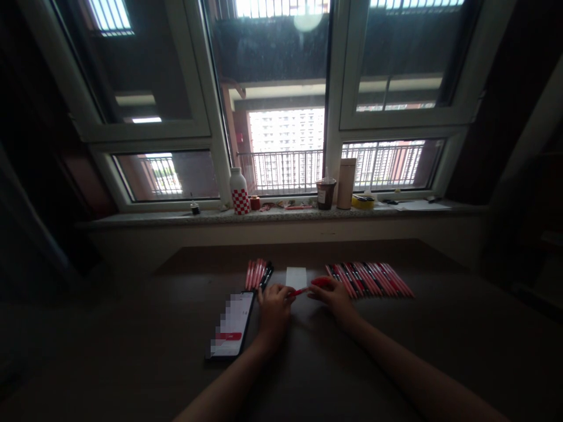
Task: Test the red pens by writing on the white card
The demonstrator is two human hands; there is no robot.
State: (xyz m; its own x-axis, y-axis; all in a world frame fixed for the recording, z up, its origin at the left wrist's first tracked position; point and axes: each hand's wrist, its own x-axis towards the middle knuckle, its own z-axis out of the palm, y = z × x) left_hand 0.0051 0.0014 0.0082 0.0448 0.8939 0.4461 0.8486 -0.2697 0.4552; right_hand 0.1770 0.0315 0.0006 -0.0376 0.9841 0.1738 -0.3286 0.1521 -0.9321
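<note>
Over the middle of the dark table, my left hand is closed on one end of a slim red pen. My right hand faces it, thumb and fingers pinched near the pen's other end. A red rounded object shows at the right fingers; its kind is unclear. Just beyond both hands lies a small white paper pad. Several pink and black pens lie in a bunch beyond my left hand. Right of my right hand, a long row of pink, red and black pens lies side by side.
A phone with a lit screen lies left of my left hand. On the windowsill stand a checkered bottle, a drink cup, a tall tan cylinder and a yellow container.
</note>
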